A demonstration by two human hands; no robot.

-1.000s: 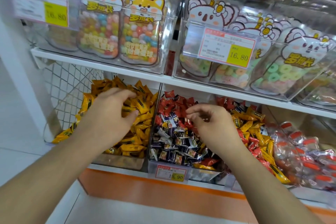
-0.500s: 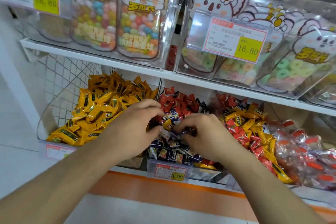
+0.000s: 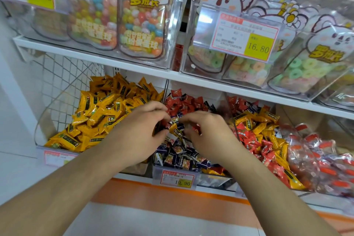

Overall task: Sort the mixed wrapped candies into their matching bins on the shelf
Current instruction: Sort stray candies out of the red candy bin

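Three clear bins stand side by side on the lower shelf. The left bin (image 3: pixel 43 136) is piled with yellow wrapped candies (image 3: pixel 107 109). The middle bin (image 3: pixel 159 173) holds red candies (image 3: pixel 183 101) at the back and dark blue ones (image 3: pixel 182 157) in front. The right bin has red and yellow candies mixed (image 3: pixel 258 132). Both hands meet over the middle bin. My left hand (image 3: pixel 138 136) pinches a yellow wrapped candy (image 3: pixel 175 130) between thumb and fingers. My right hand (image 3: pixel 208 134) is curled over the pile beside it, fingertips down among the wrappers; what it grips is hidden.
A white upper shelf (image 3: pixel 134 69) hangs close above the bins, carrying clear boxes of candy jars (image 3: pixel 141 25) and ring sweets (image 3: pixel 297 71). A wire mesh panel (image 3: pixel 61 82) closes the left side. Clear packs with red labels (image 3: pixel 321 159) lie far right. An orange base strip (image 3: pixel 153 197) runs below.
My left hand left the yellow bin and came right to the middle bin, where both hands now meet. A yellow candy now shows at my left fingertips. The camera moved closer.
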